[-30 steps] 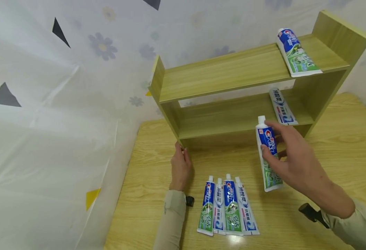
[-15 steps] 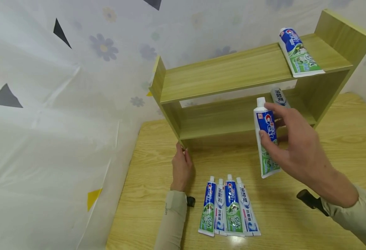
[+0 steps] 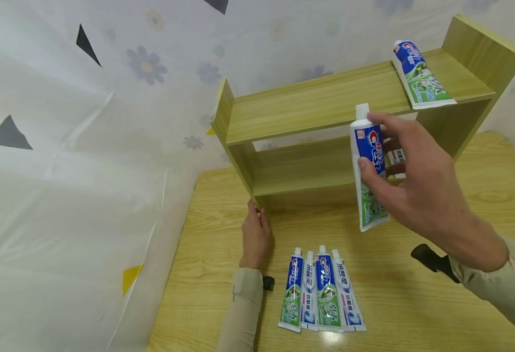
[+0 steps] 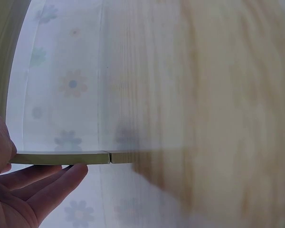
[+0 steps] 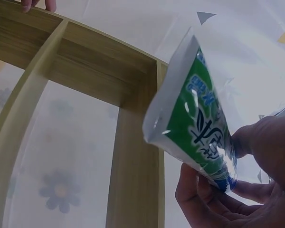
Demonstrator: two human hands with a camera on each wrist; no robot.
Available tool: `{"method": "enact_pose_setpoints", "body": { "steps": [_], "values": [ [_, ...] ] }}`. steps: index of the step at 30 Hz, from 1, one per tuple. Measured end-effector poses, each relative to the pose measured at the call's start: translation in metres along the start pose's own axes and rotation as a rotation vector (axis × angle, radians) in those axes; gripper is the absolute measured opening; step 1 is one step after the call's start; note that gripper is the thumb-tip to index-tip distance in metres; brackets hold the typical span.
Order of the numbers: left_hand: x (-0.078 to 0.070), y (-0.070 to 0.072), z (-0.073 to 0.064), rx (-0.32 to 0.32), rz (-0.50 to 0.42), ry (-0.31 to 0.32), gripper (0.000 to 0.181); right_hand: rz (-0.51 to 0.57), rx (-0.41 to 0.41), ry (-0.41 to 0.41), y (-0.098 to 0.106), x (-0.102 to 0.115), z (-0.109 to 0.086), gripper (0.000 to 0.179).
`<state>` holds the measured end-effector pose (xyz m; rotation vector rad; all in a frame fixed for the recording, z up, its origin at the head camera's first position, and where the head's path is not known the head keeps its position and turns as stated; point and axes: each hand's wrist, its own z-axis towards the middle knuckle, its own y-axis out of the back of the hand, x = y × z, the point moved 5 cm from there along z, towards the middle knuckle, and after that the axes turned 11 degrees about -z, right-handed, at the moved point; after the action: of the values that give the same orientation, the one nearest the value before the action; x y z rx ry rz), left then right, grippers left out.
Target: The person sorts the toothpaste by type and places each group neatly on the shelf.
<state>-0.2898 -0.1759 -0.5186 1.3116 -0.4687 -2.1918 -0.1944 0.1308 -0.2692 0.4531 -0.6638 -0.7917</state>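
My right hand (image 3: 433,181) holds a blue and green Crest toothpaste tube (image 3: 367,146), thumb on the near side and fingers behind. The tube is upright, white cap up, in front of the two-tier wooden shelf (image 3: 301,110); its flat green end (image 5: 180,99) shows large in the right wrist view. Low at the shelf's left side panel, my left hand (image 3: 255,239) grips the edge; the left wrist view has thumb and fingers (image 4: 61,187) on either side of the board. Another Crest tube (image 3: 422,76) lies on the top tier. A white toothpaste tube (image 3: 398,156) below is mostly hidden by my right hand.
Side by side on the wooden table (image 3: 213,234) lie several toothpaste tubes, Crest ones (image 3: 291,293) alternating with white ones (image 3: 347,296). A flower-patterned sheet (image 3: 257,44) hangs behind the shelf, and pale sheeting (image 3: 64,195) runs along the left.
My right hand has lifted the Crest tube upward, from below the lower tier to the front of the top tier's edge. My left hand has stayed at the shelf panel.
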Motion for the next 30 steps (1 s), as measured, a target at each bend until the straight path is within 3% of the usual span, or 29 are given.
{"method": "enact_pose_setpoints", "body": {
  "steps": [13,19,30],
  "values": [
    [-0.001,-0.003,0.002,0.014,-0.002,0.048,0.036,-0.067,-0.001,-0.015,0.011,-0.01,0.051,0.066],
    [-0.002,-0.004,0.003,0.01,-0.009,0.044,0.036,-0.117,0.018,0.016,0.012,-0.013,0.072,0.064],
    [0.0,-0.005,0.002,0.008,-0.006,0.024,0.03,-0.148,0.059,-0.011,0.005,-0.024,0.097,0.063]
  ]
}}
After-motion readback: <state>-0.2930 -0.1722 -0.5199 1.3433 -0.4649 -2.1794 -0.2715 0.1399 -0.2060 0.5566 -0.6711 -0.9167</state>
